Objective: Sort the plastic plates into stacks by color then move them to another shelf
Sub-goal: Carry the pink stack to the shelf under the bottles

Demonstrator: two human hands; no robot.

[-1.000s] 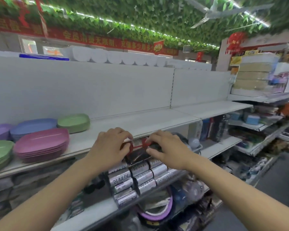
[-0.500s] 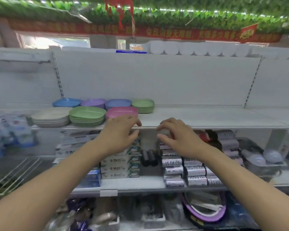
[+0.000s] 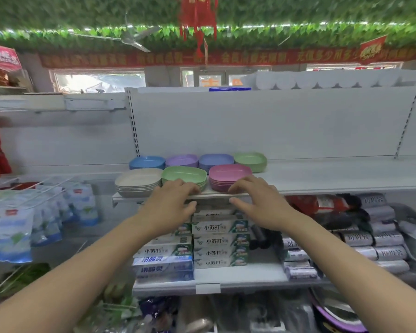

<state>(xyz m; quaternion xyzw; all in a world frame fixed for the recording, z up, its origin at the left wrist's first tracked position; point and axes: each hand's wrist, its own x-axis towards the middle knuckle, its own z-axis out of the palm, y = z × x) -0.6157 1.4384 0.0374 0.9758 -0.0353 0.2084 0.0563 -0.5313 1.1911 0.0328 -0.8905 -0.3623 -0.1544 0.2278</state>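
landmark: white metal upper shelf (image 3: 322, 175), holding all the plate stacks at its left end
front row on that shelf: stack of beige rounded-square plastic plates (image 3: 138, 181) sitting at the left end, stack of light green plastic plates (image 3: 184, 175) in the middle, stack of pink plastic plates (image 3: 229, 174) to the right of it
back row on that shelf: blue plastic plates (image 3: 147, 162), purple plastic plates (image 3: 181, 160), periwinkle plastic plates (image 3: 216, 160), second green plastic stack (image 3: 250, 160), all lying against the shelf's back panel
left hand (image 3: 170, 205): hovering at the shelf's front lip, fingers loosely spread and bent, tips looking to be touching the light green stack, gripping nothing
right hand (image 3: 262, 205): hovering at the front lip below the pink stack, fingers spread and curved, thumb apart, holding nothing
step judged: reaching in to take a front stack, likely pink
risk 1: front stacks are sitting close to the shelf lip; a nudge from incoming fingertips could be pushing one off the edge
risk 2: smooth light plastic, so grabbing only the upper plates could be splitting or fanning a stack
risk 3: green is lying in two separate stacks, front and back, so they could get moved unmerged
risk 4: toothpaste boxes (image 3: 220, 239) are lying on the shelf below, under any falling plate
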